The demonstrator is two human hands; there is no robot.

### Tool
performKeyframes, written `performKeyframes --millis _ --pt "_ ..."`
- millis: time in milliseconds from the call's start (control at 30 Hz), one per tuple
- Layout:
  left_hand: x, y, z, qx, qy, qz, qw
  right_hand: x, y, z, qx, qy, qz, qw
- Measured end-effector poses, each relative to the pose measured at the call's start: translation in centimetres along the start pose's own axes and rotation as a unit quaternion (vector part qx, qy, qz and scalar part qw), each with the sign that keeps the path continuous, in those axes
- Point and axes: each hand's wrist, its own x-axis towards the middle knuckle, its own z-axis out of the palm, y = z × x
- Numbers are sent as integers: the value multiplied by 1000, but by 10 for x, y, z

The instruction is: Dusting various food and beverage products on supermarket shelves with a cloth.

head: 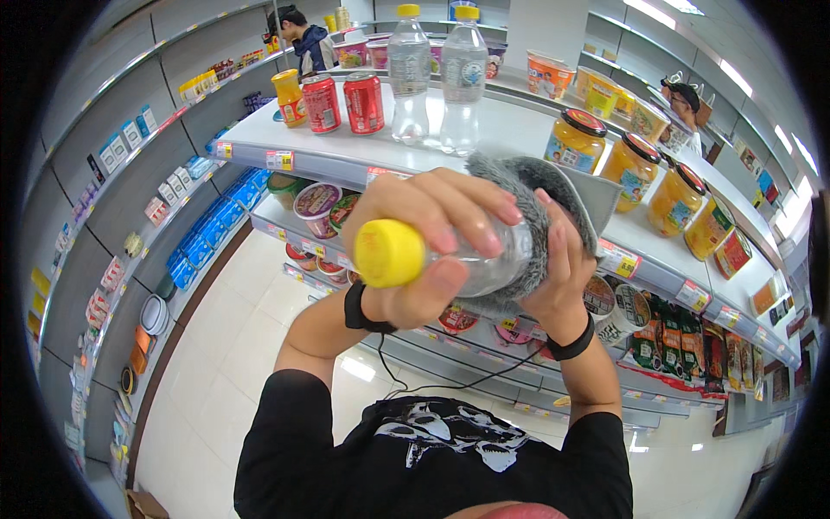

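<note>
My left hand grips a clear plastic bottle near its neck. The bottle's yellow cap faces up towards me. A grey plush cloth wraps the lower part of the bottle, and my right hand presses it against the side. A flap of the cloth with a pale backing stands out beyond the right fingers. Behind my hands, two clear bottles with yellow caps, a left one and a right one, stand upright on the white shelf top. The held bottle's base is hidden.
Red cans and a yellow jar stand left of the bottles. Fruit jars line the right. Instant noodle cups fill the tier below. A black cable hangs between my wrists. Two people are farther back.
</note>
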Motion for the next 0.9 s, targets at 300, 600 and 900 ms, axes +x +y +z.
performKeyframes --millis 300,600,900 --pt "-48 -5 -2 -57 25 60 996 -2 -19 2 -61 -34 -6 998" --pt "-58 19 7 24 21 108 994 -7 -28 -14 12 -53 -147 988" --pt "-20 50 -29 47 228 117 965 -25 31 -62 -245 47 129 960"
